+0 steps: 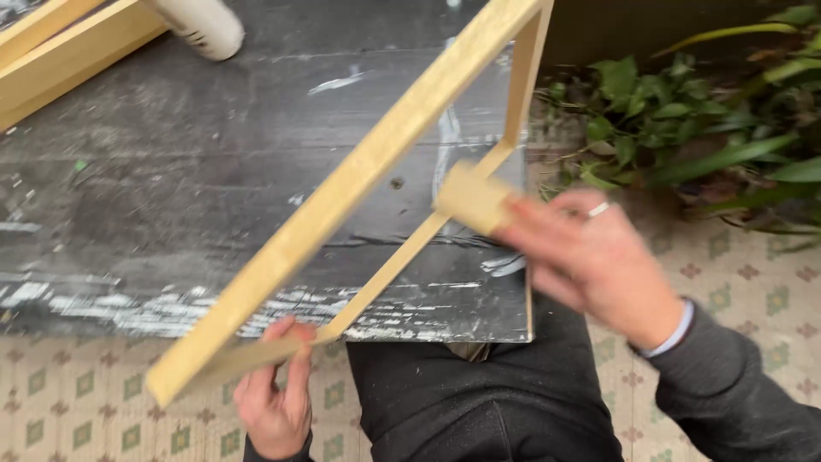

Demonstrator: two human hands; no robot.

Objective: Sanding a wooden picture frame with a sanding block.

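Wooden and pale, the frame (359,171) we work on hangs tilted above the near edge of the dark worktable (171,197), and we take it from the closest point outward. Nearest us, our left hand (275,393) is closed around the frame's lower bar close to its corner, thumb over the top face, carrying the weight. A little farther out, our right hand (590,257) pinches a small tan block (472,198), probably a sanding block, though motion blur keeps us from being sure, and presses it against the slanting inner bar. We judge the frame to be light and stiff along each bar but weak at the glued corners, so it is best gripped near a joint as we do now, not out at mid-span, where a push could rack it. Its smooth faces look a bit slippery. Beyond the frame the tabletop is streaked with white paint; at its far left lie more pale wooden bars (60,47) and a white rounded object (201,26). To the right, green plants (684,120) edge a patterned tile floor (753,282).
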